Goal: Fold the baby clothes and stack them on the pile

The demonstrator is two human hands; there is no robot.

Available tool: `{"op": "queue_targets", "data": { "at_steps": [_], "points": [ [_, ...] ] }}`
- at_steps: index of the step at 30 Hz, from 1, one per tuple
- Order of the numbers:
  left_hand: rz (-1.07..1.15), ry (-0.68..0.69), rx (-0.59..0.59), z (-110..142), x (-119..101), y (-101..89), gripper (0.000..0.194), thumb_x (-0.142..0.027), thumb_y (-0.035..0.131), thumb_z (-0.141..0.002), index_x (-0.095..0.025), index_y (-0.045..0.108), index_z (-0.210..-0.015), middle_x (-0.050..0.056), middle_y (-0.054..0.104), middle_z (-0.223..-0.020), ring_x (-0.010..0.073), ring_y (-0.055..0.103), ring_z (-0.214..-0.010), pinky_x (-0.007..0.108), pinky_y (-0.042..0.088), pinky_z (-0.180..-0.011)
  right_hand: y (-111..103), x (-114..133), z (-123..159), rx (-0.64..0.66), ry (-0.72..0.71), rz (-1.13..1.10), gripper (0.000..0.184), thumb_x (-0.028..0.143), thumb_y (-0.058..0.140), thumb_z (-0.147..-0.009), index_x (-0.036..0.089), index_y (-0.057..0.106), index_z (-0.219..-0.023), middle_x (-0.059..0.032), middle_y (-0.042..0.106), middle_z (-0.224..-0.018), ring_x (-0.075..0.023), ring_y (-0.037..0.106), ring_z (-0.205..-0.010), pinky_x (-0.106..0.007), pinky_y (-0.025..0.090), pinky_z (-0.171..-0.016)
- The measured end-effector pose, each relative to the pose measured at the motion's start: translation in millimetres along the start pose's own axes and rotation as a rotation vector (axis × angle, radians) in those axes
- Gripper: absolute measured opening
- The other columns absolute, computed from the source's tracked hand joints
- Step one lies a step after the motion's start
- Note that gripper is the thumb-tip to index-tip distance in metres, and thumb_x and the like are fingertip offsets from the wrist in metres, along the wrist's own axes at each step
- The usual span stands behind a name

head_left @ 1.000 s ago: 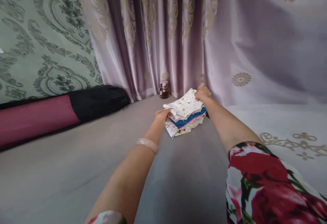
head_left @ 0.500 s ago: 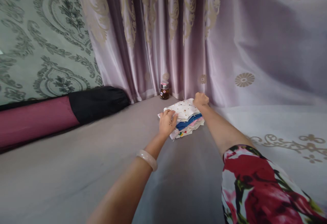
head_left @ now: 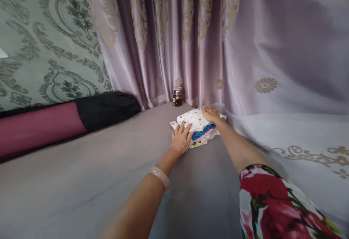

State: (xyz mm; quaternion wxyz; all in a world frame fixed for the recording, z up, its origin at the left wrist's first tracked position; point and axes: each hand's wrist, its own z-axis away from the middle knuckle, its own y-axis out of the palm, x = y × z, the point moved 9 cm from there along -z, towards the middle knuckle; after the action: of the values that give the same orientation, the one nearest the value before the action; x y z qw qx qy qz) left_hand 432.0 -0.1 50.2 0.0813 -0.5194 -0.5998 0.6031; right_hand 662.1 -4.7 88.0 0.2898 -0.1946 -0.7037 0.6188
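A stack of folded cloths (head_left: 201, 134) lies on the grey surface, with blue, pink and white layers showing along its front edge. On top is a white cloth (head_left: 192, 119) with small scattered dots. My left hand (head_left: 181, 139) rests on the stack's near left corner, fingers spread. Across the top right part of the white cloth lies my right hand (head_left: 211, 114), its fingers stretched out flat. The palm undersides are hidden.
A small dark jar (head_left: 177, 99) with a silver lid stands behind the stack, close to the purple curtain (head_left: 163, 50). Along the patterned wall at left lies a long maroon and black padded roll (head_left: 106, 110). A white cloth with gold embroidery (head_left: 300, 130) covers the right side.
My right hand has gone from a closed grip at the stack's far right corner to lying flat on the top cloth. My left hand's fingers have spread more over the near left corner.
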Motion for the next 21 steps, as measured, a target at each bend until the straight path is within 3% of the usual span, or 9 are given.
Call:
{"op": "queue_targets", "data": {
  "at_steps": [6, 9, 16, 21],
  "points": [
    [-0.028, 0.006, 0.045, 3.7, -1.1, -10.3, 0.053, -0.052, 0.026, -0.096, -0.035, 0.035, -0.145, 0.005, 0.023, -0.158, 0.0302, 0.026, -0.142, 0.052, 0.027, -0.111, -6.7, 3.2, -0.7, 0.044, 0.001, -0.033, 0.055, 0.042, 0.016, -0.098, 0.024, 0.047, -0.14, -0.0096, 0.037, -0.151, -0.0305, 0.036, -0.136, -0.056, 0.026, -0.109],
    [-0.067, -0.035, 0.015, 18.7, 17.8, -28.2, 0.056, -0.053, 0.022, -0.097, -0.03, 0.03, -0.148, 0.009, 0.025, -0.157, 0.0284, 0.027, -0.142, 0.05, 0.027, -0.111, -15.3, 16.4, 1.3, 0.029, -0.016, -0.054, 0.057, 0.046, 0.018, -0.097, 0.023, 0.041, -0.144, -0.0106, 0.03, -0.155, -0.0308, 0.027, -0.141, -0.06, 0.02, -0.111],
    [-0.374, -0.278, 0.075, 94.7, 125.3, -76.4, 0.057, -0.046, 0.024, -0.097, -0.018, 0.036, -0.145, 0.015, 0.035, -0.151, 0.0276, 0.028, -0.142, 0.046, 0.024, -0.113, -10.2, 81.2, 38.0, 0.004, -0.155, -0.08, 0.066, 0.059, 0.017, -0.094, 0.024, 0.035, -0.147, -0.0108, 0.019, -0.158, -0.0334, 0.013, -0.144, -0.062, 0.01, -0.112],
    [-0.557, -0.459, 0.063, 165.3, 206.1, -137.2, 0.056, -0.045, 0.024, -0.097, -0.016, 0.038, -0.143, 0.013, 0.036, -0.151, 0.0282, 0.029, -0.141, 0.047, 0.024, -0.113, 3.5, 87.1, 50.5, -0.042, -0.135, 0.025, 0.063, 0.056, 0.025, -0.094, 0.022, 0.042, -0.143, -0.0127, 0.026, -0.156, -0.0334, 0.016, -0.143, -0.065, 0.013, -0.109]
  ]
}}
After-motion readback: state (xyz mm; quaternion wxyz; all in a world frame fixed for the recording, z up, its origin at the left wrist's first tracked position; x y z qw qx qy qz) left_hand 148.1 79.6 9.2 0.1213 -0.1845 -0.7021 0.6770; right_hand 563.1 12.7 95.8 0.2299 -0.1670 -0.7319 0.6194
